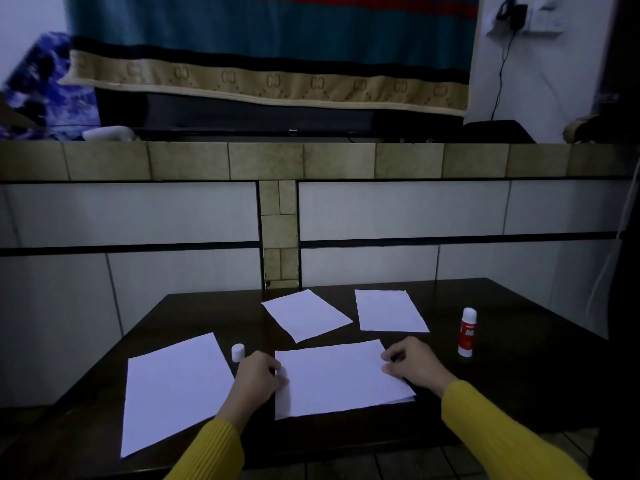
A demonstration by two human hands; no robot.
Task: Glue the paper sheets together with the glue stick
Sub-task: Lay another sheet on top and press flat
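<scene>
A stack of white sheets [337,379] lies on the dark table [519,375] in front of me, a lower sheet's edge showing along its right and bottom sides. My left hand [256,379] pinches its left edge and my right hand [412,363] pinches its upper right edge. The red and white glue stick [467,332] stands upright to the right, apart from my hands, without its cap. Its white cap [238,352] stands just left of my left hand. A large loose sheet [173,389] lies at the left, and two smaller sheets [306,315] [389,310] lie farther back.
Behind the table rises a tiled wall with a ledge [311,161], where a dark screen [259,114] stands under a hanging blanket. Floor tiles show past the table's near edge.
</scene>
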